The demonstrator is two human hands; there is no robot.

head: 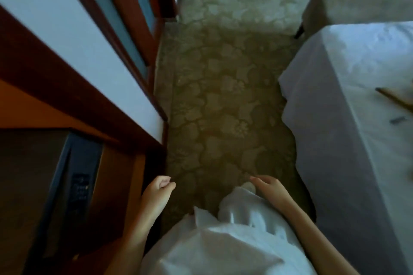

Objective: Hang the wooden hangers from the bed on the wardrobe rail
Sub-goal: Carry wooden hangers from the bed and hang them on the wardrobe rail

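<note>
A wooden hanger (394, 98) lies on the bed (348, 105) at the right edge of the view, only one arm of it showing on the white sheet. The open wardrobe (73, 163) fills the lower left, its rail out of view. My left hand (157, 194) hangs beside the wardrobe's edge with fingers loosely curled, holding nothing. My right hand (269, 187) hangs over the carpet, fingers relaxed and empty, well short of the hanger.
A patterned carpet (214, 100) runs between wardrobe and bed. A dark safe box (73, 185) sits inside the wardrobe. An upholstered stool (357, 4) stands beyond the bed. A small grey clip (397, 119) lies on the sheet.
</note>
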